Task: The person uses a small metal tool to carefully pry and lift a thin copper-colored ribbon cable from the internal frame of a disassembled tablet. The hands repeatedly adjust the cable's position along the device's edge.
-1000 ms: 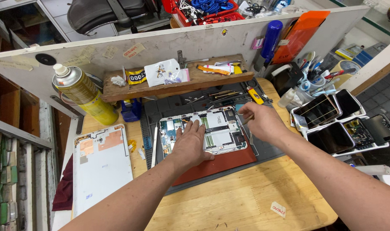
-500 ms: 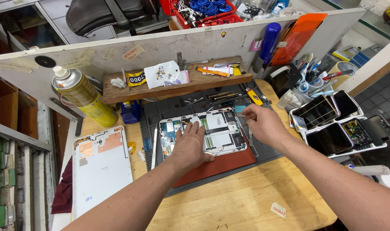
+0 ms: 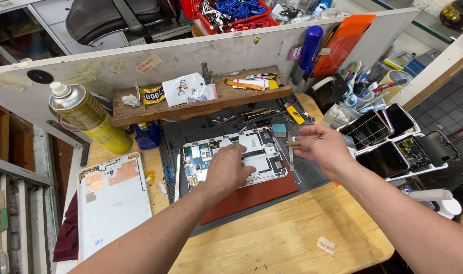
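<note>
Pressing flat, open left hand [image 3: 230,166] on opened tablet [image 3: 235,156], pinching thin tool [image 3: 303,142] in right hand [image 3: 321,148] just beside.

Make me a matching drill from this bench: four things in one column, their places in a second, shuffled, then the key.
Things
1. opened tablet
2. white back cover
3. spray can
4. thin tool

Places
A. lying flat at the left edge of the bench
B. standing at the back left, by the wooden shelf
C. under the left hand on the dark mat
D. in the fingers of the right hand

Pairs: 1-C, 2-A, 3-B, 4-D
</note>
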